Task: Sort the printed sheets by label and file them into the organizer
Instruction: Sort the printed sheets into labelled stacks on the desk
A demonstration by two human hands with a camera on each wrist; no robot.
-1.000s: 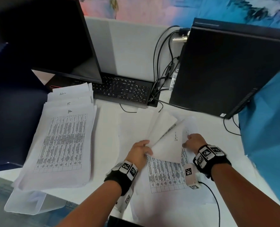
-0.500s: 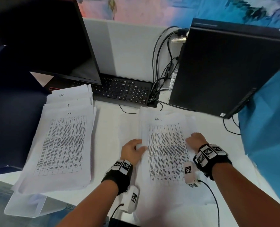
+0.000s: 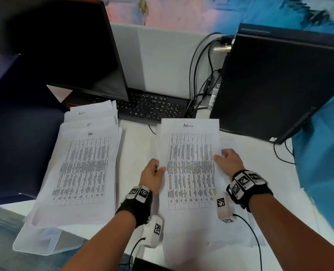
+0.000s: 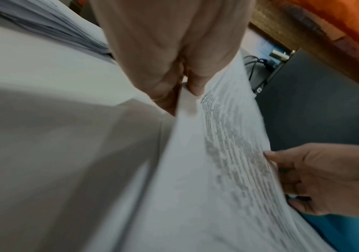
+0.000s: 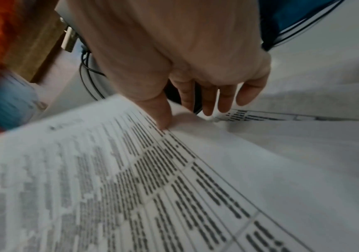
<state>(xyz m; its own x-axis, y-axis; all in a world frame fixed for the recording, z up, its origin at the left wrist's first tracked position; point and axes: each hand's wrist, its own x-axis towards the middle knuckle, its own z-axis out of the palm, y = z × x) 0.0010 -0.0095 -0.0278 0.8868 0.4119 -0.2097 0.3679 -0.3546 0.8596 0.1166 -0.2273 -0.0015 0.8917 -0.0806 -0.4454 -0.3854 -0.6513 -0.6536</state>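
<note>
A printed table sheet labelled "Admin" (image 3: 189, 173) is held face up above the loose pile (image 3: 201, 243) on the right of the desk. My left hand (image 3: 158, 169) pinches its left edge between thumb and fingers (image 4: 193, 85). My right hand (image 3: 220, 156) holds its right edge, thumb (image 5: 163, 119) on top and the fingers underneath. On the left lies a staggered sorted stack (image 3: 82, 169) whose handwritten headings read "Admin", "IT" and a third short word. That stack rests on a translucent plastic tray (image 3: 35, 241).
A black keyboard (image 3: 152, 108) and a monitor (image 3: 64, 45) stand behind the stacks. A black computer tower (image 3: 279, 85) with cables (image 3: 201, 75) stands at the back right. A dark blue folder (image 3: 15, 143) fills the left side.
One second ago both hands were turning a sheet over. It then came face up, and now it is raised off the pile and shifted farther from me, toward the keyboard.
</note>
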